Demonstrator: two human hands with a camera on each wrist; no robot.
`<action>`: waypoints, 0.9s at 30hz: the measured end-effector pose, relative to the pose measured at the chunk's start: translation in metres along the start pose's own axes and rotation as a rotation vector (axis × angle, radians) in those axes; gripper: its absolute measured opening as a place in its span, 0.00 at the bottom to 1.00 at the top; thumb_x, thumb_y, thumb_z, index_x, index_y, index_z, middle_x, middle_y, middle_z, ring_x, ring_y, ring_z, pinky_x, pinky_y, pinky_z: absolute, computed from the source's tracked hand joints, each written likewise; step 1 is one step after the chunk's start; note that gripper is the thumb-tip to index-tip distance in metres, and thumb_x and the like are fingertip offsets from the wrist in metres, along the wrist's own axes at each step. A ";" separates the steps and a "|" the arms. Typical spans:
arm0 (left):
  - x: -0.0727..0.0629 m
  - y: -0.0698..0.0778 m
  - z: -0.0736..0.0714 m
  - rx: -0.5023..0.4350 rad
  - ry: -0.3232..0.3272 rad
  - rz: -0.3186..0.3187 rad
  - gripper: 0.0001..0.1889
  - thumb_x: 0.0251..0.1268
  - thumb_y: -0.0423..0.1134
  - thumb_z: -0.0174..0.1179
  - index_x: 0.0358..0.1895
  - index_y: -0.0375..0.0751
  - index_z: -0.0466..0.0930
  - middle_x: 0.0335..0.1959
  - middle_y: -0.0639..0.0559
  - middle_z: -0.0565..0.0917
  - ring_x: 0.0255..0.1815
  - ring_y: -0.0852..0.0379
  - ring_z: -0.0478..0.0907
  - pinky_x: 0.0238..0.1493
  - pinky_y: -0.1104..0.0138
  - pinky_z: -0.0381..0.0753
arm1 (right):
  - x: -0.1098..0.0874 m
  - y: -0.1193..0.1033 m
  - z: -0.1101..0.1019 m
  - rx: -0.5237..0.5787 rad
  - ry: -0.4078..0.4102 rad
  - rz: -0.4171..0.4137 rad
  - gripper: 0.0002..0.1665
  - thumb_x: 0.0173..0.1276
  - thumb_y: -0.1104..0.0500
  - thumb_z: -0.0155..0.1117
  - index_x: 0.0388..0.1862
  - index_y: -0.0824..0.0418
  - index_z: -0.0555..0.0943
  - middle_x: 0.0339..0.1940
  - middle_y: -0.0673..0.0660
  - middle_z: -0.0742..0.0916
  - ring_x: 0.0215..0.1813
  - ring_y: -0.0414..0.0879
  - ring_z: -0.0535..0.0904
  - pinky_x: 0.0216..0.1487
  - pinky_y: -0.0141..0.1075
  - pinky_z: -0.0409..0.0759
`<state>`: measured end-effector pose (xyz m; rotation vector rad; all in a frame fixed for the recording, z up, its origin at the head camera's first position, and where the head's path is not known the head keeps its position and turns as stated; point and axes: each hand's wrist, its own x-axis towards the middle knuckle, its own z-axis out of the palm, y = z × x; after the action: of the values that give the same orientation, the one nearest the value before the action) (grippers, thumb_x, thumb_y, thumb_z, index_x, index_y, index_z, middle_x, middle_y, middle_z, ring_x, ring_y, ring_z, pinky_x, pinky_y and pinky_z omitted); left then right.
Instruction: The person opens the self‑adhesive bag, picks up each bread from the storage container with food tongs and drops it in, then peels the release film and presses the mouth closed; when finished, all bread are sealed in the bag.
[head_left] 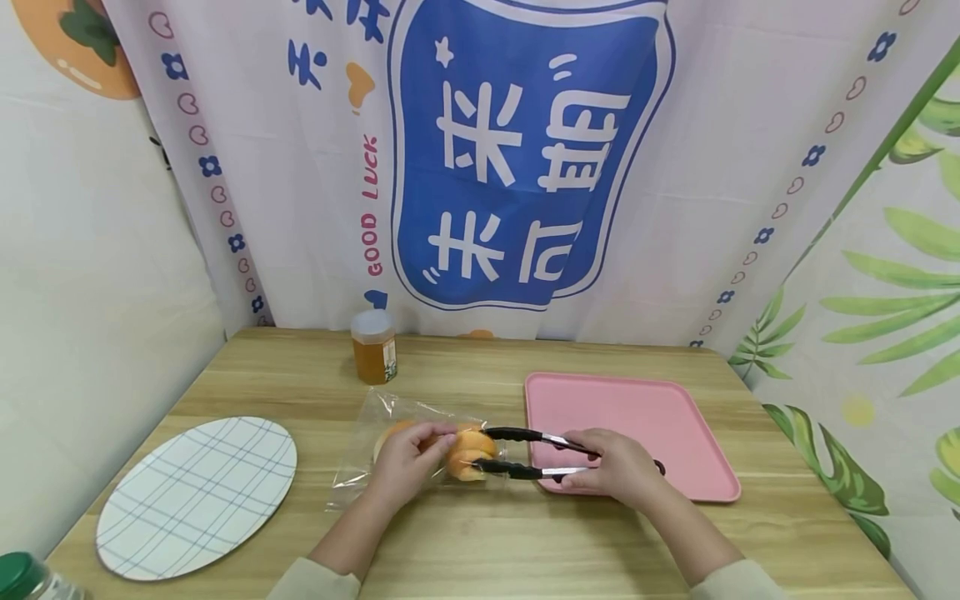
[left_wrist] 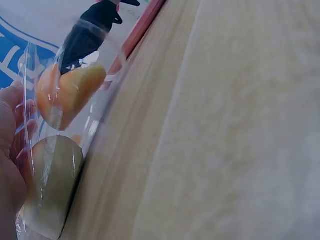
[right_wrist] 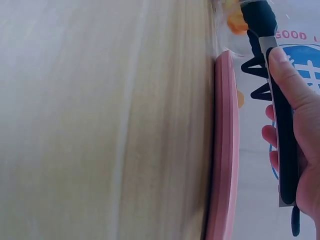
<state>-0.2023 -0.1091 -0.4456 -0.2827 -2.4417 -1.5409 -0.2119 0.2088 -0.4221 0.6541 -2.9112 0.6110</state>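
A clear plastic bag lies on the table with bread rolls in it. My left hand holds the bag near its opening, the fingers behind the film in the left wrist view. My right hand grips black-and-silver tongs by the handles. At the bag's mouth, the black tong tips are on either side of an orange-brown bread roll. Another bread roll sits deeper in the bag, partly behind my left hand in the head view.
A pink tray lies on the right, under the tongs and right hand. An oval checked board is on the left. An amber-filled jar stands behind the bag. A green-capped container shows at the lower left corner.
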 end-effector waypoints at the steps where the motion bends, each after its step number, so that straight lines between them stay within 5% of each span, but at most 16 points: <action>1: 0.000 0.000 0.000 -0.003 0.002 0.003 0.04 0.63 0.38 0.66 0.39 0.46 0.87 0.36 0.53 0.88 0.32 0.67 0.76 0.33 0.74 0.79 | 0.000 0.000 0.001 0.008 -0.002 0.005 0.40 0.47 0.38 0.77 0.58 0.54 0.82 0.52 0.52 0.88 0.46 0.42 0.82 0.48 0.41 0.82; 11: 0.000 0.000 0.001 -0.014 0.017 0.036 0.05 0.63 0.38 0.66 0.39 0.44 0.88 0.38 0.51 0.89 0.35 0.65 0.79 0.34 0.74 0.80 | 0.005 -0.005 0.004 0.054 -0.028 0.018 0.40 0.48 0.37 0.77 0.59 0.54 0.81 0.52 0.51 0.88 0.47 0.42 0.82 0.49 0.40 0.82; 27: 0.001 0.003 0.002 0.102 -0.023 0.030 0.03 0.64 0.39 0.65 0.37 0.46 0.87 0.36 0.54 0.88 0.35 0.63 0.78 0.35 0.72 0.79 | 0.005 -0.005 -0.002 0.002 -0.085 0.004 0.49 0.46 0.33 0.77 0.63 0.58 0.78 0.58 0.55 0.85 0.58 0.52 0.81 0.59 0.50 0.80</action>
<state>-0.2027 -0.1058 -0.4436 -0.3177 -2.5119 -1.4029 -0.2142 0.2040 -0.4175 0.6907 -2.9908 0.6010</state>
